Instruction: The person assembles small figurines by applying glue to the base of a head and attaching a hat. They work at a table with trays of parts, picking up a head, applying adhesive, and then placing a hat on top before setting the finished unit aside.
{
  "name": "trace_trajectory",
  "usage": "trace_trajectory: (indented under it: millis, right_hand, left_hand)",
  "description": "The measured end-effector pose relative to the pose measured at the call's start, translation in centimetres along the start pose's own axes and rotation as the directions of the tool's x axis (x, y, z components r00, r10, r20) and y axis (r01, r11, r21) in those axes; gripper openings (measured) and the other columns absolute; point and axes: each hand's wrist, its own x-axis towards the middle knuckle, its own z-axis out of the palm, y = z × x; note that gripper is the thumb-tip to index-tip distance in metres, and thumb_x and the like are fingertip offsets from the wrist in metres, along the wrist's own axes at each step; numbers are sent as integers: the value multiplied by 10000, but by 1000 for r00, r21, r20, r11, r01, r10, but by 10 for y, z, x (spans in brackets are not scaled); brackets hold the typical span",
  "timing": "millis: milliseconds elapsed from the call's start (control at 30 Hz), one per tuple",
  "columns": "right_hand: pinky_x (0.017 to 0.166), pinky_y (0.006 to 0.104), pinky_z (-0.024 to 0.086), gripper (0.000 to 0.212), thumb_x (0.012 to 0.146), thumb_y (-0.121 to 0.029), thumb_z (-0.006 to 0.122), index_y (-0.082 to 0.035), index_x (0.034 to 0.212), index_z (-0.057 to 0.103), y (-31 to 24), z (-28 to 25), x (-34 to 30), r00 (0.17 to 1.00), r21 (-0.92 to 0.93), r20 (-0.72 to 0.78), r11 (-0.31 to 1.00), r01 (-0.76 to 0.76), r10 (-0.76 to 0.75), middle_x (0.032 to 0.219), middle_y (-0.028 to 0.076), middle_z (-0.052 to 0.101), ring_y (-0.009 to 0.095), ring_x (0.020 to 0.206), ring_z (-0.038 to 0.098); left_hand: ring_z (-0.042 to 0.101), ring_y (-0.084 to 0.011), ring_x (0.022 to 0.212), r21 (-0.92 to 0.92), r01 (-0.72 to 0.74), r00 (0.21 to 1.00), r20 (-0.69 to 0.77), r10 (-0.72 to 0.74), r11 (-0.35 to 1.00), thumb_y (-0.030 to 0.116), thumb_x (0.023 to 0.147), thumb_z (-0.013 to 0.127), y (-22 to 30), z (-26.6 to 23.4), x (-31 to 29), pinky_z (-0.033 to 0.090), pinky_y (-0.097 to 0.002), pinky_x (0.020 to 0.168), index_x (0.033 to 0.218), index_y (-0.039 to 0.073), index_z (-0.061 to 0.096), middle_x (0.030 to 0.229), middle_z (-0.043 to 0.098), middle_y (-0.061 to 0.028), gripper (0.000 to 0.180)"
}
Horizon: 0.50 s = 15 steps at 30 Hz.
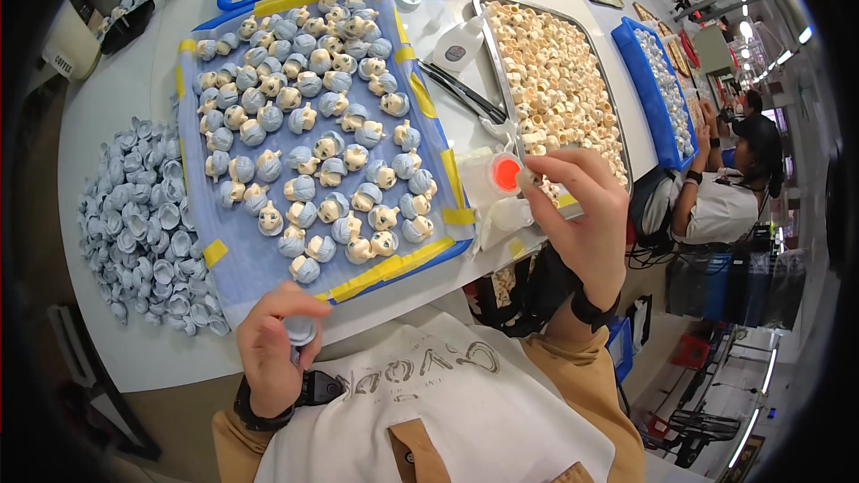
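My left hand (277,340) is closed round a pale blue-grey, cup-shaped hair piece (301,331), just off the table's front edge. With thumb and forefinger together, my right hand (583,219) pinches something small beside a clear plastic jar (479,181) with bright orange-red showing at its mouth. What that small thing is cannot be made out. Between the hands, a blue tray lined with blue cloth (234,255) carries many small doll heads (331,172), cream-faced with blue-grey hair. Yellow tape (391,270) runs along the cloth's edges.
Loose blue-grey hair shells (143,224) are heaped at the left. A metal tray (490,27) of cream pieces stands right, near a white bottle (458,43) and black tweezers (461,94). A blue bin (658,89) lies farther right, where a co-worker (725,197) sits.
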Motion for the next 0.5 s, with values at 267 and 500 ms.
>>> trace_trajectory:
  millis: [267, 500]
  right_hand:
    - [646, 323, 453, 202, 683, -9, 682, -37, 880, 650, 4, 5, 2, 998, -42, 47, 998, 51, -49, 820, 72, 605, 229, 757, 555]
    - [637, 321, 445, 204, 671, -17, 708, -29, 862, 638, 6, 6, -7, 999, -10, -32, 1000, 20, -21, 810, 76, 622, 229, 733, 553]
  left_hand:
    - [351, -41, 444, -116, 156, 986, -42, -162, 981, 366, 917, 438, 10, 8, 4, 256, -179, 398, 1087, -28, 488, 759, 505, -57, 432]
    - [420, -27, 553, -128, 196, 980, -3, -198, 972, 288, 867, 577, 11, 3, -1, 317, -162, 463, 1115, -32, 471, 847, 559, -55, 418]
